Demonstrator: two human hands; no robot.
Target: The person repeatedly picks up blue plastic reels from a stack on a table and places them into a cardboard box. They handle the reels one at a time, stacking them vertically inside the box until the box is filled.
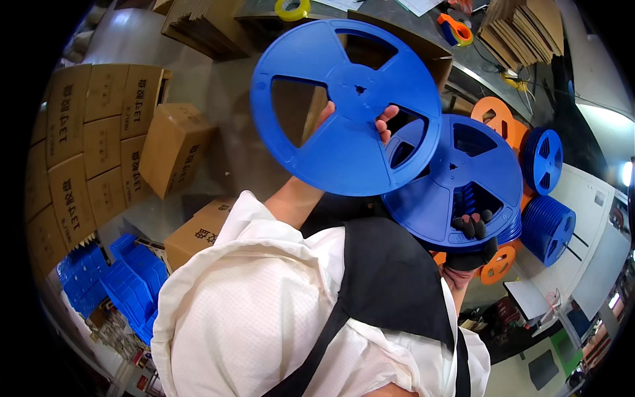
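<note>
A white shirt (245,311) with a finely dotted weave and a loose, wide sleeve filled seven o'clock. Over it, toward five o'clock, lay a plain black bib (397,284) with narrow straps (311,357). A black glove (488,251) covered the right hand (468,258) at four o'clock.

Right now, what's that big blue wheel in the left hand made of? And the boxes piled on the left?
The blue wheel looks like hard plastic, smooth with a soft sheen and neat cut-outs; which plastic, I can't tell. The boxes look like cardboard: brown, matt, with dark print.
</note>
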